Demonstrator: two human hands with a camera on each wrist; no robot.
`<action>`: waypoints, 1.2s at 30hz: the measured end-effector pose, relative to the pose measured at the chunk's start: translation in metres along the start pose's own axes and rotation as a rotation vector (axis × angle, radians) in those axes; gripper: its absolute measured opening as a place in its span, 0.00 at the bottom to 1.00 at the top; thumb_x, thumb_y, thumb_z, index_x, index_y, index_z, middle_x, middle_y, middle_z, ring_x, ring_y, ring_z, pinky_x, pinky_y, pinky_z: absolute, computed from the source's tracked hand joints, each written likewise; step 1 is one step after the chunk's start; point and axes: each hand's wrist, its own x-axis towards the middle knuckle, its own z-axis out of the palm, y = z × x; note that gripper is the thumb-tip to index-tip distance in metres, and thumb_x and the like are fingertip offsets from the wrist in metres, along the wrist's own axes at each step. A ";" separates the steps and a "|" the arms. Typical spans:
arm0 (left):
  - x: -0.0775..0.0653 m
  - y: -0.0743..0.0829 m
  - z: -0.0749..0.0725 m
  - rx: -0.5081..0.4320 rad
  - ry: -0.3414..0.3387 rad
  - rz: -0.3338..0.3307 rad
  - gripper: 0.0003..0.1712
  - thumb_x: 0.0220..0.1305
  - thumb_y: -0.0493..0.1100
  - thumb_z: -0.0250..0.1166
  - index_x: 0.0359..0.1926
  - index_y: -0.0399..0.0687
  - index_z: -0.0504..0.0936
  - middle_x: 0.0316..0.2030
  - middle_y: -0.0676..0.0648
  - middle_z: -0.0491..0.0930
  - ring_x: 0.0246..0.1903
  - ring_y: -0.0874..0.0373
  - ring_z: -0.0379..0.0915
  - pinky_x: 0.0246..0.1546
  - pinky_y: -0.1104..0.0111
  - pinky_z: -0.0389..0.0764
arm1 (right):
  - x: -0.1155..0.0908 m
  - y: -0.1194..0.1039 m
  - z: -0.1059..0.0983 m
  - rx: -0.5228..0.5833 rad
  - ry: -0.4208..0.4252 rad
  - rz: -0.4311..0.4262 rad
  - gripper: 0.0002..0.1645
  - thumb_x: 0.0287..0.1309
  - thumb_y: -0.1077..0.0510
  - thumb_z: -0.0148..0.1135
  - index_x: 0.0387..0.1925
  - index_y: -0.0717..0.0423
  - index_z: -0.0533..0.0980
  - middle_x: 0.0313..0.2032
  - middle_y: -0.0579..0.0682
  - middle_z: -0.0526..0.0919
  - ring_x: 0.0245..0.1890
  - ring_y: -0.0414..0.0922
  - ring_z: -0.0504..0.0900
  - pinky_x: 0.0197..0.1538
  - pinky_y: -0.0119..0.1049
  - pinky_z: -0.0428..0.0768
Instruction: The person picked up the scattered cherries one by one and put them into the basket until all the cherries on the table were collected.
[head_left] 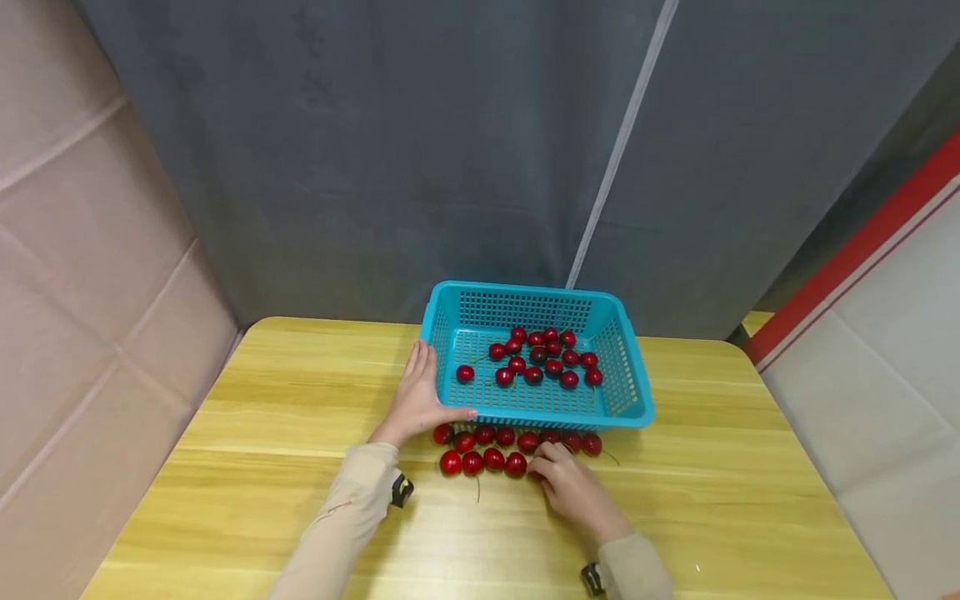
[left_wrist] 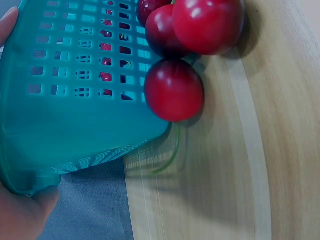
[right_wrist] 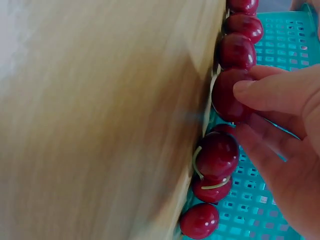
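Observation:
A blue plastic basket [head_left: 633,367] with perforated walls holds several dark red cherries [head_left: 568,380]. My left hand [head_left: 416,400] grips its near left corner, the thumb along the front rim and the fingers against the left side. In front of the basket, more cherries [head_left: 472,463] lie on the table in two rows, some with stems. At the right end of the nearer row is my right hand [head_left: 573,492]. In the right wrist view its thumb and fingers pinch a cherry [right_wrist: 225,95] in line with the others. The fingers partly hide the cherries behind them.
The wooden table [head_left: 285,408] extends to both sides of the basket. A dark grey curtain [head_left: 390,167] hangs behind it. Pale padded panels [head_left: 97,292] stand on the left, and a white panel with a red edge [head_left: 862,400] stands on the right.

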 end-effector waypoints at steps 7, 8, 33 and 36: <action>0.000 -0.003 0.002 -0.013 0.016 0.015 0.76 0.30 0.74 0.67 0.68 0.32 0.42 0.70 0.37 0.34 0.69 0.46 0.26 0.66 0.54 0.47 | -0.006 -0.005 -0.005 -0.010 0.033 -0.025 0.07 0.43 0.66 0.68 0.28 0.56 0.81 0.30 0.42 0.73 0.33 0.39 0.70 0.39 0.31 0.76; -0.001 -0.003 0.002 -0.014 0.016 0.014 0.76 0.30 0.75 0.67 0.68 0.32 0.42 0.70 0.37 0.34 0.69 0.47 0.26 0.65 0.54 0.47 | -0.006 -0.006 -0.007 -0.010 0.037 -0.025 0.07 0.43 0.66 0.68 0.28 0.56 0.81 0.30 0.42 0.73 0.33 0.39 0.70 0.38 0.31 0.76; -0.003 -0.002 0.001 0.007 0.019 0.010 0.75 0.30 0.73 0.68 0.67 0.30 0.43 0.69 0.36 0.35 0.69 0.44 0.28 0.65 0.54 0.47 | -0.025 -0.033 -0.062 0.017 0.180 -0.134 0.19 0.28 0.73 0.70 0.28 0.55 0.79 0.35 0.46 0.76 0.36 0.42 0.75 0.39 0.28 0.77; -0.002 -0.003 0.002 0.004 0.024 0.017 0.76 0.30 0.74 0.68 0.68 0.31 0.43 0.69 0.36 0.35 0.69 0.45 0.27 0.66 0.55 0.47 | -0.022 -0.034 -0.076 0.035 0.200 -0.162 0.22 0.26 0.75 0.70 0.30 0.56 0.79 0.36 0.47 0.76 0.36 0.42 0.75 0.39 0.25 0.76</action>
